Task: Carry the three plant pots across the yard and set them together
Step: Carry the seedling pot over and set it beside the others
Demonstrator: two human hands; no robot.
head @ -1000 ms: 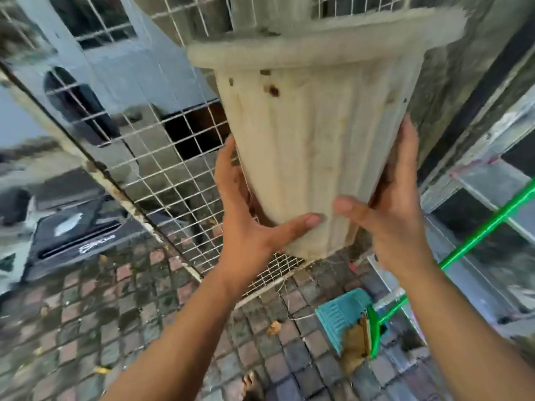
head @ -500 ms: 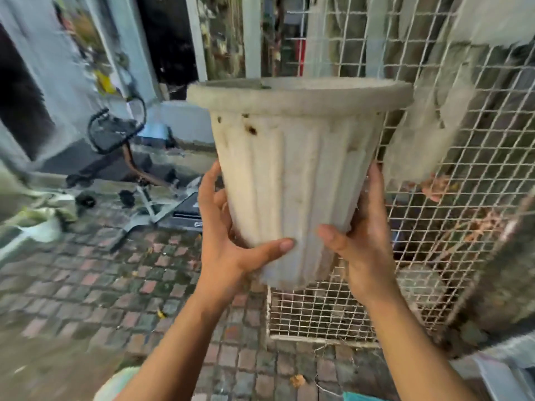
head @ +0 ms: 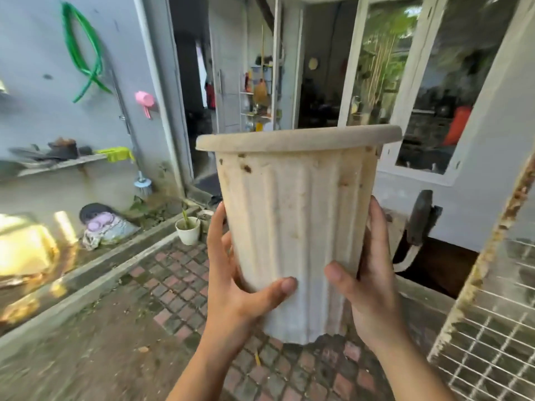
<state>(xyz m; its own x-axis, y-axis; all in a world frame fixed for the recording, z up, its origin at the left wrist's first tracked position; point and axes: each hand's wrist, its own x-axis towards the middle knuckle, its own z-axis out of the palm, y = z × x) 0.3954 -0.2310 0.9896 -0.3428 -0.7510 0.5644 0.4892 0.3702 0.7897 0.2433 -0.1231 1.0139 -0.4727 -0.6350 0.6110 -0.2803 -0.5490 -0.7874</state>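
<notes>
Between the two hands: ribbed cream plant pot [head: 295,221], upright, clear of the brick paving [head: 173,285].
Left hand [head: 231,287]: grips the pot's lower wall, thumb across the front.
Right hand [head: 373,287]: matching grip on the opposite side.
Change: wire mesh [head: 492,328] has slid off beyond the right hand and a doorway [head: 191,96] now faces the pot, so the carry is mid-turn.
Beyond the left hand: small white pot [head: 188,230], a likely gathering spot.

This is the back yard of a home: brick paving [head: 179,273] underfoot, a green garden hose [head: 84,53] hung on the house wall [head: 34,111], an open doorway [head: 199,96] into the rooms, a glazed window [head: 434,82], a small white pot [head: 188,231] holding a seedling, and a rusty wire-mesh pen [head: 492,328].
</notes>
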